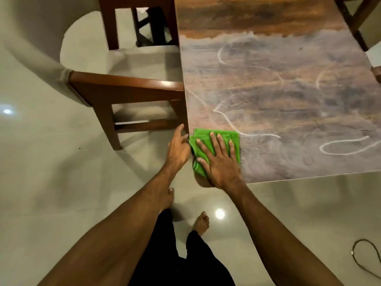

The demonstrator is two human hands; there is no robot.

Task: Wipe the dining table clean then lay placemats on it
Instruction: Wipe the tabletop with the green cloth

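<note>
Only the head view here, looking straight down at the near left corner of the dining table.

The green cloth sits folded right on that corner, its left edge lined up with the table's left side. The right hand lies flat on top of it, fingers straight and spread wide, palm pressing down, so nothing is curled around the cloth. The left hand is just off the table's left side, right beside the cloth, fingers loose and mostly straight, holding nothing. Can't tell if its fingertips actually touch the cloth or the table's side.

The near part of the tabletop is covered in a cloudy greyish film with white squiggly streaks through it. The far part is plain glossy wood grain, with a ragged line where the film stops.

Around it: a wooden chair pushed up against the table's left side, a second chair further along that side, and a bit of another chair frame at the far right. The shiny pale floor has a dark cable looped at the lower right. The person's bare feet and black trousers show between the arms.
</note>
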